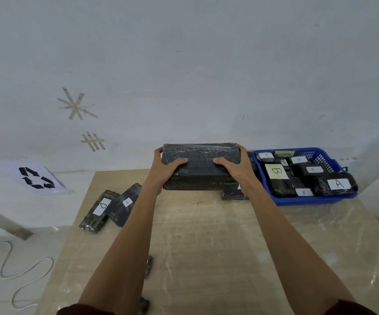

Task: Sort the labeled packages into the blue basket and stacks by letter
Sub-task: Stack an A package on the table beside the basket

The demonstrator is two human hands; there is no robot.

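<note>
The big black package (201, 165) sits at the far middle of the table (206, 235), gripped at both ends: the left hand (168, 169) and the right hand (231, 169) each curl round a short side, thumbs lying on top. No label shows on it, and I cannot tell whether it touches the table. Just behind the right wrist lies one small black package (231, 195), partly hidden. To the right stands the blue basket (302, 203), crowded with black packages; I count five B labels and two A labels there. On the left of the table lie two more, the D package (97, 212) and the A package (124, 206), touching. A recycling sign (37, 178) leans by the wall.
</note>
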